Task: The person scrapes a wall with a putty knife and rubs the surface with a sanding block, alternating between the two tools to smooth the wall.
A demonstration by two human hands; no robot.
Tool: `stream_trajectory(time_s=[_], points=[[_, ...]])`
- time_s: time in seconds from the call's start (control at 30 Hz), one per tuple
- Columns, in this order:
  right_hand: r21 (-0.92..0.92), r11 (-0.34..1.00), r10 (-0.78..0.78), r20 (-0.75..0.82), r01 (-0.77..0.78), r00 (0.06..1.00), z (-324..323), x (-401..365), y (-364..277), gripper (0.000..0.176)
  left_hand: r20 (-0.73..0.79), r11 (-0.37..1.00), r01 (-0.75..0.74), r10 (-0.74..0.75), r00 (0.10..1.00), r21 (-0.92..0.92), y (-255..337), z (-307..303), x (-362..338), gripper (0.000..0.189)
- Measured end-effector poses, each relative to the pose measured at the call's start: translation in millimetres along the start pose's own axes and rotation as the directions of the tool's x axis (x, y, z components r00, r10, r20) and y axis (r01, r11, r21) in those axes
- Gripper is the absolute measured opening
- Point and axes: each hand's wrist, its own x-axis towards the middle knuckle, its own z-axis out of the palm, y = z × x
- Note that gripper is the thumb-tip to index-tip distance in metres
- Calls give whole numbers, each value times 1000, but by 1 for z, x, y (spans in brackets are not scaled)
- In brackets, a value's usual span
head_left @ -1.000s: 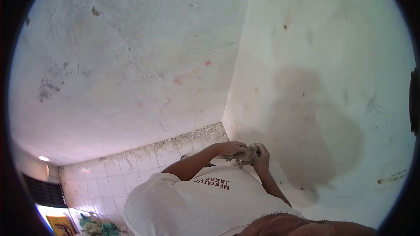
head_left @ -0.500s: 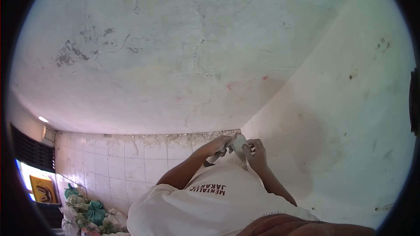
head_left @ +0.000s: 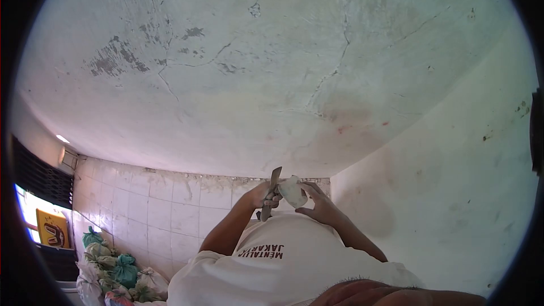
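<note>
My left hand (head_left: 262, 195) is closed around the handle of a narrow metal scraper (head_left: 273, 183), whose blade points up. My right hand (head_left: 318, 208) holds a pale bunched rag (head_left: 293, 191) against the blade, fingers curled round it. Both hands are close together in front of my chest, above my white printed shirt (head_left: 283, 266). The scraper's handle is mostly hidden in my fist.
A cracked, stained plaster surface (head_left: 255, 79) fills most of the view and meets a second plaster wall (head_left: 453, 192) on the right. White tiles (head_left: 158, 215) lie at lower left, with several tied bags (head_left: 113, 277), a yellow sign (head_left: 54, 229) and a dark grille (head_left: 39, 178).
The view has swung left, away from the corner. The rag, first stretched between both hands, is now bunched in my right hand, and the scraper blade has come up into sight in my left.
</note>
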Motion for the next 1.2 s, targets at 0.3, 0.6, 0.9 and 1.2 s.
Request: stream_trajectory(time_s=[0.3,0.6,0.9,1.2], points=[[188,980,98,-164,-67,981,-2,33,15,20,-56,999,44,-43,997,13,15,-11,-25,52],[983,184,603,-136,29,786,-27,31,57,38,-98,957,-39,70,993,289,3,-8,3,109],[952,-107,759,-109,288,641,-81,9,159,41,-111,981,-68,89,990,180,27,12,76,99],[937,-28,874,-146,348,463,-157,-12,170,40,-59,961,-47,66,996,274,60,51,157,89]])
